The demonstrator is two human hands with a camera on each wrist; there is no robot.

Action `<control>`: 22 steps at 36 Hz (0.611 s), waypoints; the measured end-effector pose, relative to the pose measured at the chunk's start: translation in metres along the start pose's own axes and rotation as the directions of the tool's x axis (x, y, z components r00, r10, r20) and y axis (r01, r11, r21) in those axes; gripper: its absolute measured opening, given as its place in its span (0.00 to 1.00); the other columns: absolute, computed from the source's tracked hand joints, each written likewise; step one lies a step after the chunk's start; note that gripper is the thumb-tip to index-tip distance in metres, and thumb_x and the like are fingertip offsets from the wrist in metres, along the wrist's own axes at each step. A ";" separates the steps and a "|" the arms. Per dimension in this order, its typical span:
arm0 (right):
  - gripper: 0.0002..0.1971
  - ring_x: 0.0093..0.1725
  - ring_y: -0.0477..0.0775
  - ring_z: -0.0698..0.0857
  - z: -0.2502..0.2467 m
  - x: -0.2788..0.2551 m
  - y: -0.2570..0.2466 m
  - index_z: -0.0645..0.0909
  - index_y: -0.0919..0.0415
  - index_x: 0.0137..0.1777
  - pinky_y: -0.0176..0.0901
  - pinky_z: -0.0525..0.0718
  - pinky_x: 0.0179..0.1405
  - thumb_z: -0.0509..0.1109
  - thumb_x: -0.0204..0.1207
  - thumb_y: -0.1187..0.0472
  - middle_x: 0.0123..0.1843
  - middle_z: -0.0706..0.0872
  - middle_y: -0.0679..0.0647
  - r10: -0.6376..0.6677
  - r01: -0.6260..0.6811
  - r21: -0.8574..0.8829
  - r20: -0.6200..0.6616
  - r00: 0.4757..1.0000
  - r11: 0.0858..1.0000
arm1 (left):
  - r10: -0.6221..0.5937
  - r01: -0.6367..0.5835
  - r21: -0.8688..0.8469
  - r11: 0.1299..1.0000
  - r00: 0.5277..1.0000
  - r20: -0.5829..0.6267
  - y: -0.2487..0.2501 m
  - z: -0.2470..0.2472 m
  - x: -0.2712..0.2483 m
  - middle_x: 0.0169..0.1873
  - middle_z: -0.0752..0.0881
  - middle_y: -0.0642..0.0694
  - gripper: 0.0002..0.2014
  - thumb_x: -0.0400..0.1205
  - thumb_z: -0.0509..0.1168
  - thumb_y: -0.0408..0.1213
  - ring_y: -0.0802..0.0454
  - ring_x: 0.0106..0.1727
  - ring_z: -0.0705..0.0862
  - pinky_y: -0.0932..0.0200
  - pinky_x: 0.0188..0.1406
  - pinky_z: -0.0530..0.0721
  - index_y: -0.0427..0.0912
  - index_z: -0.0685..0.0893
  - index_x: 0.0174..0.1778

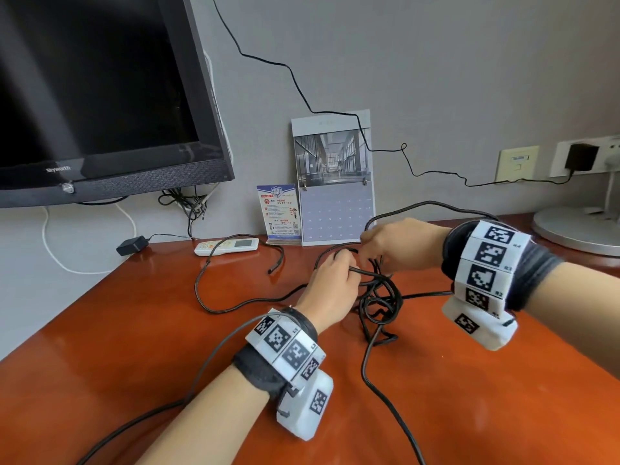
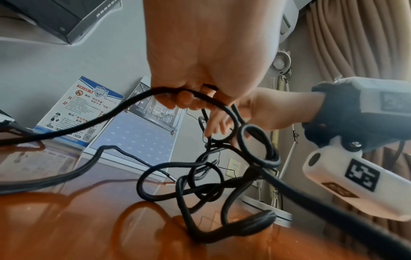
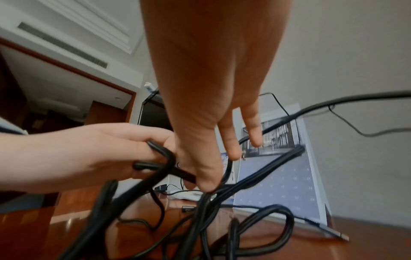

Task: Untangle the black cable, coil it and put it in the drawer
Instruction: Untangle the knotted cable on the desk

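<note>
above the desk (image 1: 141,330), both hands (image 1: 330,290) pinch the black cable (image 1: 379,297).

Bezel of the TV (image 1: 100,95) read "Skyworth", lower left. Calendar (image 1: 335,209), standing at the desk's back edge against the wall, showed a date grid; in the left wrist view the numbers 12 to 24 could be made out on it (image 2: 133,140). Leaflet (image 1: 278,209) just left of the calendar carried Chinese print and a QR code, too small to read. Wrist bands (image 1: 288,347) bore square coded markers with small tags, illegible.
</note>
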State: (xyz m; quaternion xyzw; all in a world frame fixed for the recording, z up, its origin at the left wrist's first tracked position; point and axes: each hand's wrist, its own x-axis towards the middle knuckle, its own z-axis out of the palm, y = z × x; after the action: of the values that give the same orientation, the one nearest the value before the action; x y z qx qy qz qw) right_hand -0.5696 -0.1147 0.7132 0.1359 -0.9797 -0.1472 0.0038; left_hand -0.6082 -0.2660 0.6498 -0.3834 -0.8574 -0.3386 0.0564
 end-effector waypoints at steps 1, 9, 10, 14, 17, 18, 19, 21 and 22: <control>0.14 0.61 0.52 0.77 0.003 0.000 0.000 0.80 0.48 0.60 0.44 0.75 0.44 0.68 0.76 0.60 0.59 0.76 0.48 -0.005 0.004 0.029 0.044 0.999 1.000 | -0.004 0.004 0.002 1.000 1.000 0.003 -0.001 0.000 0.000 0.51 0.77 0.45 0.05 0.85 0.53 0.34 0.45 0.54 0.76 0.50 0.56 0.75 0.42 0.73 0.48; 0.14 0.50 0.48 0.75 0.013 -0.003 0.003 0.86 0.49 0.49 0.34 0.70 0.39 0.61 0.76 0.66 0.40 0.74 0.41 -0.037 0.020 0.194 0.082 0.996 0.981 | -0.002 0.002 0.015 1.000 1.000 0.030 -0.002 -0.001 0.000 0.50 0.77 0.46 0.05 0.85 0.52 0.33 0.44 0.53 0.76 0.48 0.56 0.75 0.43 0.72 0.47; 0.16 0.46 0.46 0.74 0.012 -0.005 0.005 0.86 0.48 0.47 0.30 0.67 0.36 0.60 0.75 0.68 0.38 0.71 0.40 -0.036 0.018 0.230 0.074 0.997 0.973 | 0.003 -0.003 0.002 1.000 1.000 0.028 -0.003 -0.002 0.000 0.49 0.76 0.47 0.05 0.85 0.52 0.32 0.45 0.53 0.76 0.49 0.55 0.75 0.43 0.71 0.47; 0.27 0.48 0.48 0.79 0.012 -0.011 0.020 0.85 0.50 0.56 0.37 0.77 0.48 0.56 0.69 0.76 0.46 0.78 0.43 0.057 -0.021 0.407 -0.076 0.995 0.913 | 0.030 -0.023 -0.076 0.997 0.995 0.094 -0.008 -0.008 -0.002 0.49 0.74 0.50 0.08 0.84 0.51 0.29 0.52 0.52 0.72 0.59 0.50 0.68 0.46 0.72 0.47; 0.28 0.66 0.56 0.75 0.018 -0.017 0.041 0.78 0.52 0.68 0.50 0.77 0.61 0.59 0.71 0.75 0.64 0.77 0.54 0.302 -0.178 0.416 -0.254 0.919 0.892 | 0.060 -0.044 -0.096 0.994 0.985 0.162 -0.012 -0.014 -0.005 0.49 0.73 0.51 0.06 0.83 0.53 0.29 0.56 0.49 0.70 0.62 0.45 0.63 0.45 0.72 0.49; 0.30 0.71 0.57 0.71 0.021 -0.019 0.048 0.73 0.50 0.73 0.52 0.74 0.64 0.61 0.72 0.73 0.70 0.73 0.54 0.372 -0.261 0.369 -0.272 0.887 0.892 | 0.065 -0.050 -0.095 0.994 0.983 0.169 -0.013 -0.016 -0.006 0.50 0.73 0.51 0.06 0.83 0.53 0.29 0.56 0.49 0.70 0.63 0.44 0.62 0.45 0.72 0.50; 0.33 0.74 0.57 0.66 0.024 -0.020 0.052 0.67 0.49 0.78 0.54 0.71 0.68 0.62 0.73 0.70 0.75 0.69 0.54 0.402 -0.322 0.295 -0.271 0.875 0.899 | 0.070 -0.055 -0.090 0.994 0.982 0.174 -0.014 -0.017 -0.006 0.50 0.73 0.51 0.07 0.83 0.53 0.29 0.56 0.49 0.70 0.63 0.45 0.62 0.45 0.72 0.51; 0.37 0.80 0.56 0.58 0.028 -0.018 0.051 0.56 0.47 0.82 0.57 0.62 0.75 0.63 0.74 0.67 0.83 0.58 0.53 0.348 -0.322 0.147 -0.222 0.911 0.935 | 0.078 -0.065 -0.074 0.995 0.980 0.185 -0.015 -0.019 -0.006 0.52 0.72 0.52 0.07 0.84 0.53 0.29 0.55 0.51 0.70 0.63 0.47 0.63 0.46 0.72 0.52; 0.38 0.82 0.55 0.53 0.030 -0.015 0.047 0.53 0.45 0.83 0.57 0.57 0.78 0.63 0.75 0.65 0.84 0.53 0.51 0.285 -0.271 0.098 -0.188 0.940 0.958 | 0.081 -0.069 -0.065 0.995 0.978 0.194 -0.015 -0.019 -0.005 0.52 0.72 0.52 0.08 0.84 0.53 0.29 0.56 0.52 0.69 0.63 0.48 0.63 0.46 0.72 0.53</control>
State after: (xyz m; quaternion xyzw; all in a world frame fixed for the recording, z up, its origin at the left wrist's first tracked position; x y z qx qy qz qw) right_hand -0.5693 -0.0592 0.6987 0.0104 -0.9882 -0.0962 0.1184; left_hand -0.6181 -0.2887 0.6546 -0.4486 -0.8336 -0.3213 -0.0270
